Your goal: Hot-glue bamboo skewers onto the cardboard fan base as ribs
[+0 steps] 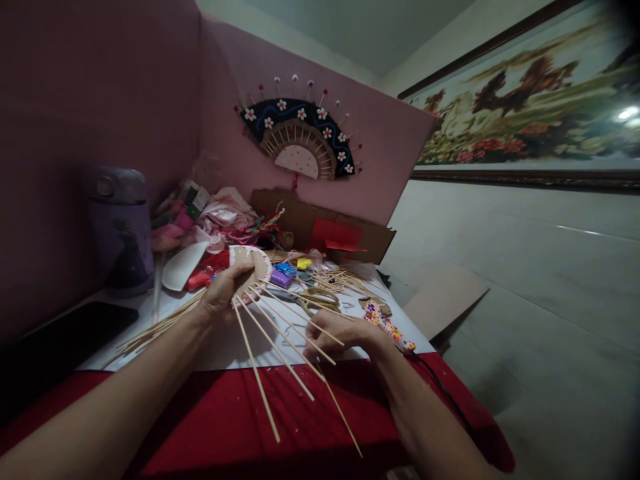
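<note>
Forearms (pixel 125 393) nearest, your left hand (pixel 225 291) grips the cardboard half-disc (pixel 259 265), your right hand (pixel 333 331) curls near sticks (pixel 257 371), hold unclear; stick-fitting seems underway, next needing even spacing.

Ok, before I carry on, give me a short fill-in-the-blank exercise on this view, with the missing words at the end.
1. The left hand grips a semicircle made of brown ____, whose wooden sticks spread toward the right hand.
2. The cloth along the table's near edge is ____.
3. The decorated fan on the pink panel has white ____ on its dark band.
4. The purple tumbler stands on the picture's ____ side.

Missing words: cardboard; red; flowers; left.
</note>
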Demonstrator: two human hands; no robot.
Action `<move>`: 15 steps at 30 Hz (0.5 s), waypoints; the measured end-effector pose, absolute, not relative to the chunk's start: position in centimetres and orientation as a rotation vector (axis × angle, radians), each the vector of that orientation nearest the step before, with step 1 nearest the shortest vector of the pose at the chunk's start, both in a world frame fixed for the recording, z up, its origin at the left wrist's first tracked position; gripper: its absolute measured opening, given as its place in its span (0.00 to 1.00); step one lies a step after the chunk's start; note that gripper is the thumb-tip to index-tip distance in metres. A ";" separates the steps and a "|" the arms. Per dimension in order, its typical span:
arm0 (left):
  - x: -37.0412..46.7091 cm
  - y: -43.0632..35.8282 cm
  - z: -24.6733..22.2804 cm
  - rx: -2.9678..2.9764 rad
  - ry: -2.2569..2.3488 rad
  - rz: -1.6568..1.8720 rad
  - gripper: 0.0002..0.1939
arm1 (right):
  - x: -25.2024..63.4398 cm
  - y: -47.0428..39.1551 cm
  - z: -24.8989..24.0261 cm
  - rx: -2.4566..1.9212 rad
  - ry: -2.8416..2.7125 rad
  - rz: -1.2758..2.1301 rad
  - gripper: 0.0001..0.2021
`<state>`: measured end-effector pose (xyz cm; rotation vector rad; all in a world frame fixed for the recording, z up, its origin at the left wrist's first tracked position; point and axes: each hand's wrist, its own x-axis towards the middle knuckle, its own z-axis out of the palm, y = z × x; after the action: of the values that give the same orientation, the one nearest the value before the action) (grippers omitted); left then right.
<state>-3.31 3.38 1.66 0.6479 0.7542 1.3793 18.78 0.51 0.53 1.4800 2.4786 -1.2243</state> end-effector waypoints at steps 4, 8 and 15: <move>-3.4 3.4 1.6 0.637 0.778 1.388 0.05 | 18.9 0.4 1.1 1.469 2.472 -1.190 0.12; -3.4 3.3 1.7 0.659 0.795 1.432 0.05 | 18.5 -0.3 1.7 1.489 2.444 -1.104 0.12; -3.3 3.2 2.1 0.562 0.815 1.517 0.11 | 18.5 -0.5 1.6 1.618 2.413 -0.884 0.13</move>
<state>-3.30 3.20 2.10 0.5617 0.8153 1.5174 18.49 -0.52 1.62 1.6184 2.4127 -0.8840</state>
